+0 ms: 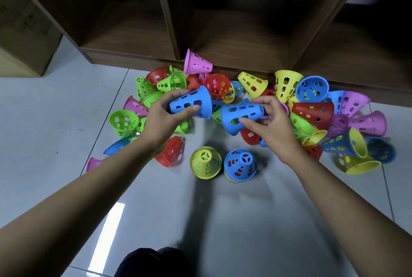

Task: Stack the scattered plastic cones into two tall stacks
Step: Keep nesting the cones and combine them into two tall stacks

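Dark fabric: a dark rounded piece of clothing sits at the bottom edge, nearest the camera.
Floor: a glossy grey tiled floor carries everything.
Upright yellow cone: a yellow perforated plastic cone stands narrow end up on the floor, with green showing through its slots.
Upright blue cone: a blue perforated plastic standing cone is just beside it on the right, narrow end up. Red shows through its slots and a yellow rim peeks out beneath it.
Left hand: the left hand grips a blue slotted plastic cone lying sideways. Its narrow end is in the palm and its wide rim points right. The fingers curl over the far side and the thumb presses the near side.
Right hand: the right hand pinches a second blue slotted plastic cone by its narrow end. The thumb is on the near wall, the fingers wrap the far side, and the wide rim tilts down and left.
Held cones: the 2 wide rims face each other, just apart, above the 2 upright cones.
Pile: a loose heap of red, green, yellow, blue and pink plastic cones lies tumbled behind and beside both hands.
Pink cone: a pink perforated plastic cone rests on its side on top of the heap, against the shelf base.
Shelf: a dark brown wooden shelf unit with open compartments stands behind the heap.
Box: a brown cardboard box stands at far left.
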